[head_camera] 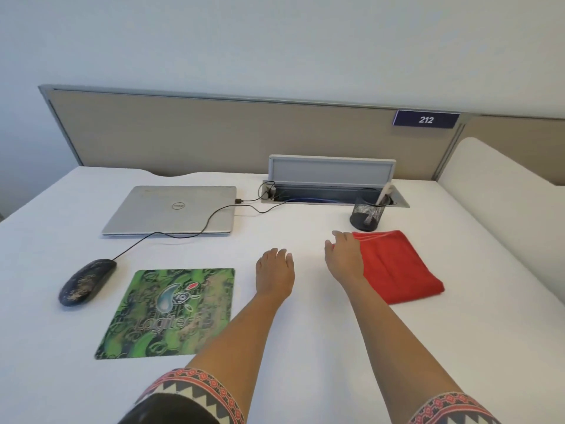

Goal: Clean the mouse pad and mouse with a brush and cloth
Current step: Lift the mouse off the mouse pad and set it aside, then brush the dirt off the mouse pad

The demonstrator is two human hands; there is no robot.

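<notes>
A green patterned mouse pad (pixel 166 313) lies flat on the white desk at the lower left. Just left of it sits a dusty black wired mouse (pixel 87 281). A folded red cloth (pixel 397 266) lies on the right. A brush (pixel 380 200) stands in a black mesh cup (pixel 367 214) behind the cloth. My left hand (pixel 275 272) hovers palm down between pad and cloth, fingers relaxed, holding nothing. My right hand (pixel 344 255) is at the cloth's left edge, fingers loosely spread; it overlaps that edge, and a grip is not visible.
A closed silver laptop (pixel 171 211) lies at the back left, with the mouse cable (pixel 189 231) running across its front. An open cable tray with a raised lid (pixel 331 172) sits behind the cup. A beige partition (pixel 214 133) bounds the desk's far edge.
</notes>
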